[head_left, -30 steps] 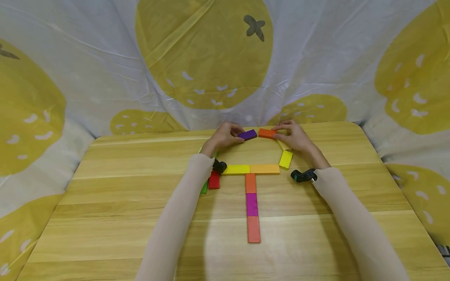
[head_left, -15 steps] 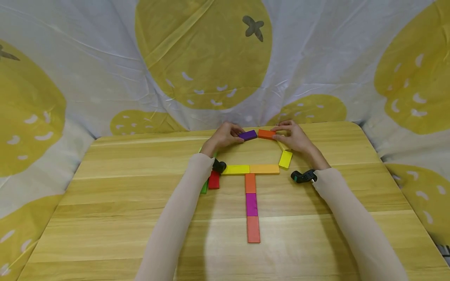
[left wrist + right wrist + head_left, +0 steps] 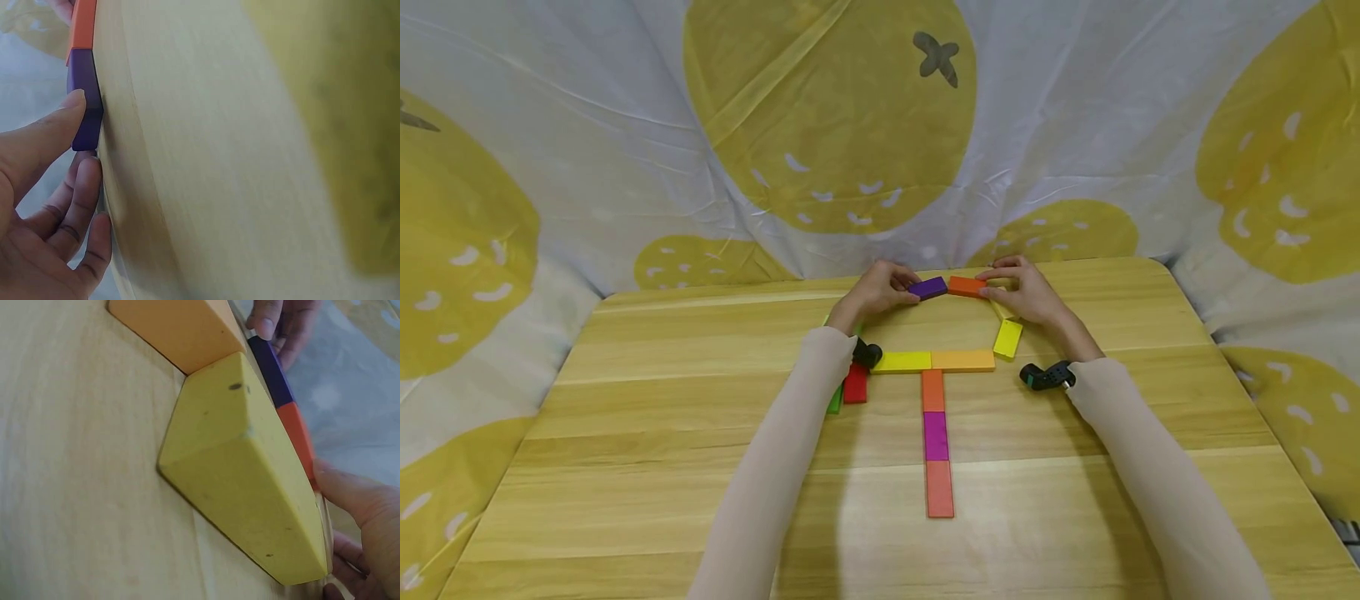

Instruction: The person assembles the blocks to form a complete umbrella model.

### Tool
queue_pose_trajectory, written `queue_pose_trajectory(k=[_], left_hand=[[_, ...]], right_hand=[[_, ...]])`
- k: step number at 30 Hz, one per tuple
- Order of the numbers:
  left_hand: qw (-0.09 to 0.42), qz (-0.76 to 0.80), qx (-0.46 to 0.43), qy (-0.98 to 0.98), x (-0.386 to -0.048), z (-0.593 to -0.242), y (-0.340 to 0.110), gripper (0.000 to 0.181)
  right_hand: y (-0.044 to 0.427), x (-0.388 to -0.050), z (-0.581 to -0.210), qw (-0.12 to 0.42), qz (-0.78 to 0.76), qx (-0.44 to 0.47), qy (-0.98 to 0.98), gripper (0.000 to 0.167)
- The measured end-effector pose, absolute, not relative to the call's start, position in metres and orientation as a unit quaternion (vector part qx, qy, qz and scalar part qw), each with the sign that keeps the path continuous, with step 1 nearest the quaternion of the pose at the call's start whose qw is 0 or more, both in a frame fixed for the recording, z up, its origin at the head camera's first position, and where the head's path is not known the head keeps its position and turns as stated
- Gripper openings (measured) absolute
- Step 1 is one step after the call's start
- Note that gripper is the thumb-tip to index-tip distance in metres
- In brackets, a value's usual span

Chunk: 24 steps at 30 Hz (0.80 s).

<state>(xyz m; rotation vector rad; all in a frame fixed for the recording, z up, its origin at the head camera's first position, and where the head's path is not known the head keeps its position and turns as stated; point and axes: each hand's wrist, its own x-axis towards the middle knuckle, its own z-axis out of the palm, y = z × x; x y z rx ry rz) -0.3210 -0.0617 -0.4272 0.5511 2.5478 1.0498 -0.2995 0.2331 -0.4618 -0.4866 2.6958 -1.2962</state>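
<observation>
At the far side of the table, my left hand (image 3: 880,290) pinches a purple block (image 3: 929,288). The left wrist view shows the thumb on the block's face and the other fingers by its end. My right hand (image 3: 1028,292) holds the far end of an orange block (image 3: 966,287) between thumb and fingers. In the left wrist view the purple block's end meets the orange block (image 3: 82,25). A pale yellow block (image 3: 1002,309), partly hidden by the right hand, and a bright yellow block (image 3: 1008,340) curve down from the orange one.
A yellow block (image 3: 902,362) and light orange block (image 3: 962,360) form a crossbar. Below it run orange (image 3: 933,391), magenta (image 3: 936,436) and coral (image 3: 939,489) blocks. A red block (image 3: 855,385) and green pieces (image 3: 835,400) lie partly under the left arm. A patterned cloth (image 3: 835,125) hangs behind.
The orange block and my right hand have slid slightly left, narrowing the small gap to the purple block. My left hand keeps its hold with little visible movement.
</observation>
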Motion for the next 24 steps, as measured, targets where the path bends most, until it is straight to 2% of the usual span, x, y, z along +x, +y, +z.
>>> queue_pose_trajectory(k=[9, 24], left_hand=[[0.171, 0.374, 0.192, 0.891, -0.3215, -0.4279, -0.0646, 0.034], [0.169, 0.376, 0.202, 0.889, -0.3227, -0.4285, -0.0677, 0.033]], right_hand=[[0.2310, -0.3004, -0.4645, 0.047, -0.431, -0.164, 0.886, 0.034], [0.2314, -0.2986, -0.4651, 0.066, -0.447, -0.156, 0.878, 0.036]])
